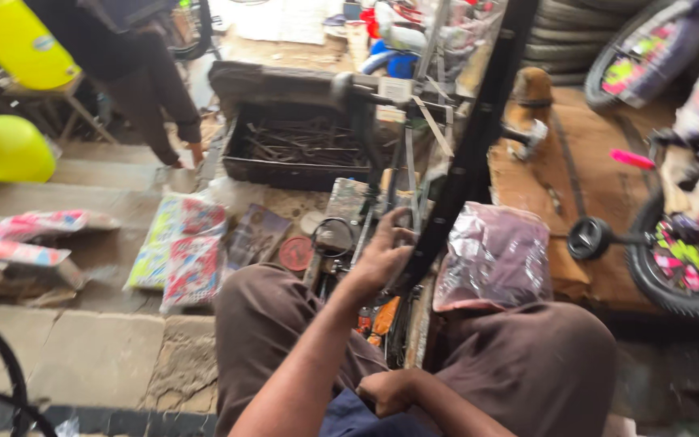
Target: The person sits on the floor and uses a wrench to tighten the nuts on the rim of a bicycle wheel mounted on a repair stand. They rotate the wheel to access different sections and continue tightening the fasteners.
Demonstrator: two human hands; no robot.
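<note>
Black rubber bicycle tyre on its wheel rim (464, 174) stands upright between your knees, rising past a crinkled clear plastic bag (495, 255). Your left hand (382, 255) curls its fingers around the lower edge; your right hand (390, 391) rests loosely closed in your lap, holding nothing visible. It looks stiff yet light; grip the rim, not the spokes.
</note>
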